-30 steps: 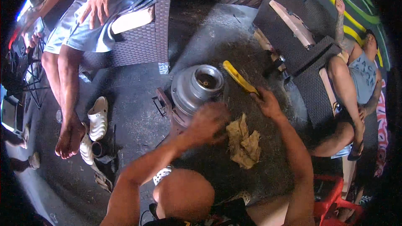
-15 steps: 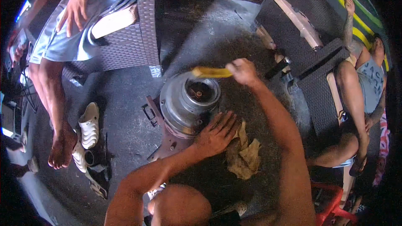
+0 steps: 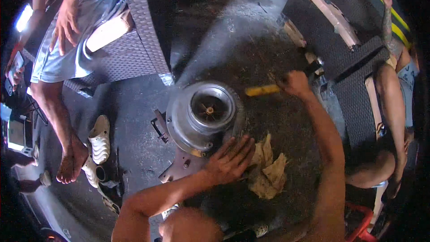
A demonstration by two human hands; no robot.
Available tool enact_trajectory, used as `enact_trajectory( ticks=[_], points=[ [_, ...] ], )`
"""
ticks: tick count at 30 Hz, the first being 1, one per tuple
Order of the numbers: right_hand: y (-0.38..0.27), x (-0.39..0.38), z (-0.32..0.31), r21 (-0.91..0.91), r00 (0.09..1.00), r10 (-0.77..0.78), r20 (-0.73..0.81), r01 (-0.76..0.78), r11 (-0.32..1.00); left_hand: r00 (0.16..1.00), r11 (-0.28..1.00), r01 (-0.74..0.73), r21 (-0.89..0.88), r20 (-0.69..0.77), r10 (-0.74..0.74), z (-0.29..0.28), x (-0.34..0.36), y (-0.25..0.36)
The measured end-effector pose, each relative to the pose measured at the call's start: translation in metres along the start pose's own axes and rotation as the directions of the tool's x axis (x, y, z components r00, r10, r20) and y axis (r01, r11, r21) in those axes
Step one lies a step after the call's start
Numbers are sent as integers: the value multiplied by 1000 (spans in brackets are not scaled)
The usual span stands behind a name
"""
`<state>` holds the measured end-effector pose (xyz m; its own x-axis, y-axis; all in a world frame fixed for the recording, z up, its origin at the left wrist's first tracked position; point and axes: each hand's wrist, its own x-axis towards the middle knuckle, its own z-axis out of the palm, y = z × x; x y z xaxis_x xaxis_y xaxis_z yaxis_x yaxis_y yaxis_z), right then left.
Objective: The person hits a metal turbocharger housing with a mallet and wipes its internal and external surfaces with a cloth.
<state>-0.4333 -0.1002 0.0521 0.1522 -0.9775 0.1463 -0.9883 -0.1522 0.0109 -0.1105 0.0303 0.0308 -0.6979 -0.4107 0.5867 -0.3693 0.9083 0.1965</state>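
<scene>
A large silver turbocharger [image 3: 179, 132] stands on the dark floor, its round inlet facing up with a bladed wheel [image 3: 209, 110] inside. My left hand [image 3: 227, 161] rests at its near right side, fingers stretched out, holding nothing. Off to the right, my right hand [image 3: 295, 84] is closed on a yellow bar-shaped tool [image 3: 262, 90], which points left toward the inlet and is apart from it. The tool's exact kind is unclear. A crumpled tan rag [image 3: 268, 175] lies just right of my left hand.
A brown metal bracket [image 3: 181, 166] sits at the turbocharger's near side. Dark woven seats [image 3: 123, 56] stand far left and right, with people seated on them. White clogs [image 3: 99, 141] lie left. A dark tube with a shiny end [image 3: 313, 66] lies beyond my right hand.
My right hand has drawn the yellow tool to the right, away from the turbocharger's inlet. My left hand stays beside the housing. The whole view has shifted slightly.
</scene>
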Motion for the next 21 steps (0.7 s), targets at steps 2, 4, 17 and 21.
enact_trajectory(
  ticks=[2, 4, 17, 21],
  points=[
    [14, -6, 11, 190, 984, 101, -144, -73, 979, 999, 999, -18, -29, 42, 20, 4, -2, 3],
    [-48, 27, -13, 161, 999, 34, -39, -27, 987, 999, 1000, -1, -1, 55, 1, -2, -10, 0],
    [-87, 28, -41, 228, 997, -76, 6, 73, 971, 997, 999, -23, -39, 74, 26, 9, -1, 2],
    [-51, -21, 12, 48, 967, 253, -39, -251, 967, 998, 1000, -9, 12, 58, 9, 2, -13, -6]
  ],
)
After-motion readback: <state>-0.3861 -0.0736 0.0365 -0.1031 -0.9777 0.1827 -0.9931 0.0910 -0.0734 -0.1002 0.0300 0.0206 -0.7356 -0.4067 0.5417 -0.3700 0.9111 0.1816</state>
